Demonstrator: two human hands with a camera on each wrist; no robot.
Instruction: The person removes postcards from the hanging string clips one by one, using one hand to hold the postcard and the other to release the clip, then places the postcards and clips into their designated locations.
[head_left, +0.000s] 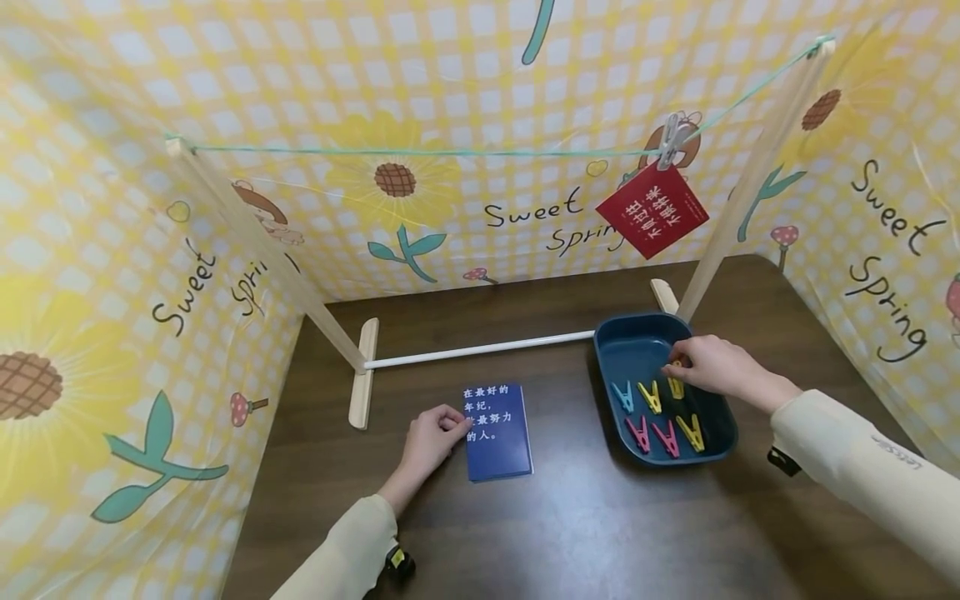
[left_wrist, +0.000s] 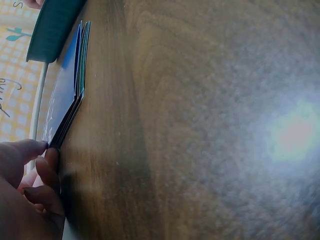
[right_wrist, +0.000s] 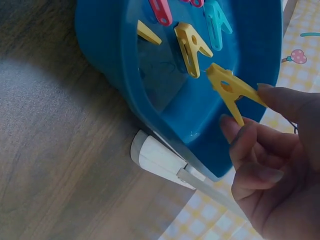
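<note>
My left hand (head_left: 429, 437) pinches the left edge of a stack of blue cards (head_left: 498, 458) with white writing, on the table. In the left wrist view, the thumb lies on top and fingers beneath, and the stack (left_wrist: 65, 95) bends upward toward the hand. Over the blue tray (head_left: 606, 358), my right hand (head_left: 716, 367) holds a yellow clothespin (right_wrist: 230, 87) by its handle ends, between thumb and fingers. Several other clothespins lie in the tray, among them a pink one (head_left: 665, 439), a light blue one (head_left: 623, 397) and a yellow one (head_left: 690, 433).
A wooden frame has a left post (head_left: 262, 250) and a right post (head_left: 750, 183), with a green string (head_left: 420, 152) between their tops. From it hangs a red card (head_left: 652, 212) under a clear clip (head_left: 670, 142). A white rod (head_left: 480, 348) runs low between the posts.
</note>
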